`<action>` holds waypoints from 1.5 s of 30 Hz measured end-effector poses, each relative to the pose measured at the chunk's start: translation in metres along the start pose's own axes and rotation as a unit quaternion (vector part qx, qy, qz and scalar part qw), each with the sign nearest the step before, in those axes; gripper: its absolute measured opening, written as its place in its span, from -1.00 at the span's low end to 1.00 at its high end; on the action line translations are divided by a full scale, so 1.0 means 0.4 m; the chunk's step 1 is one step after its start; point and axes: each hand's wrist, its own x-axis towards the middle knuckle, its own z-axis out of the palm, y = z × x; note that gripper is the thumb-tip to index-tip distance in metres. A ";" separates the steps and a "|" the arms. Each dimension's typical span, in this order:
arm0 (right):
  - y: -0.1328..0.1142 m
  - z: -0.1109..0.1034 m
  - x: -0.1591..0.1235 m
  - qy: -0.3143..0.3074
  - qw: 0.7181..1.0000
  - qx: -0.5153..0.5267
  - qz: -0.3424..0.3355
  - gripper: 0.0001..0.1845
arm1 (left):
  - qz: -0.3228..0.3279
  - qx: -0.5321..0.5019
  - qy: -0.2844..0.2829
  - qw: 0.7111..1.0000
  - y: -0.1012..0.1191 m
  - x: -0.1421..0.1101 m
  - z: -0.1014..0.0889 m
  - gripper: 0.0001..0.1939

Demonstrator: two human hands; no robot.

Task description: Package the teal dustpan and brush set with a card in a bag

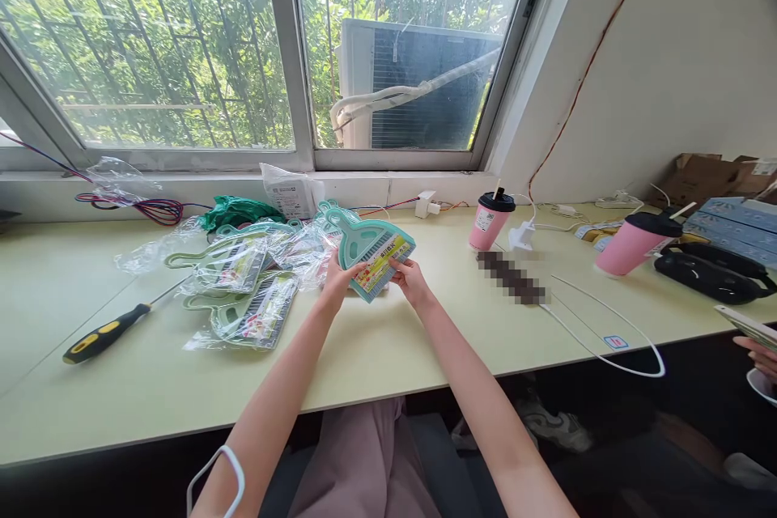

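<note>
Both my hands hold a small teal dustpan-and-brush set (364, 241) with a yellow label, lifted just above the pale green desk (376, 356). My left hand (337, 279) grips its lower left edge, fingers closed. My right hand (410, 278) pinches its lower right corner by the label. To the left lie several similar green sets in clear plastic bags (243, 291).
A black-and-yellow screwdriver (109, 330) lies at the left. Two pink lidded cups (490, 220) (637, 244), a white cable (607, 340), a charger, boxes and a black pouch (710, 273) occupy the right. Another person's hand with a phone (756, 340) shows at the right edge. Coloured wires lie by the window sill.
</note>
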 end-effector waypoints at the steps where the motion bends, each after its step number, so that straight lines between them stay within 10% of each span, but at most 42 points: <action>1: 0.001 -0.001 0.001 -0.003 1.000 0.003 -0.005 -0.67 | 0.006 0.011 -0.004 1.000 0.001 0.002 -0.001 -0.27; 8: -0.011 -0.022 0.002 0.017 0.998 0.041 -0.040 -0.66 | 0.205 0.264 0.101 0.937 -0.007 0.034 -0.056 -0.40; 13: -0.024 -0.042 0.008 0.066 0.995 0.063 -0.044 -0.71 | 0.214 0.590 -0.041 0.778 -0.035 0.038 -0.085 -0.58; 17: -0.032 -0.056 0.014 0.116 0.989 0.085 -0.039 -0.79 | 0.279 0.642 -0.121 0.704 -0.020 0.024 -0.083 -0.46; 28: -0.060 -0.106 0.013 0.143 0.986 0.057 0.055 -0.89 | 0.254 0.652 0.038 0.714 -0.018 0.023 -0.082 -0.67; 45: -0.111 -0.098 -0.040 -0.031 0.981 -0.105 0.163 -0.88 | 0.175 0.595 0.162 0.768 0.007 0.049 -0.143 -0.78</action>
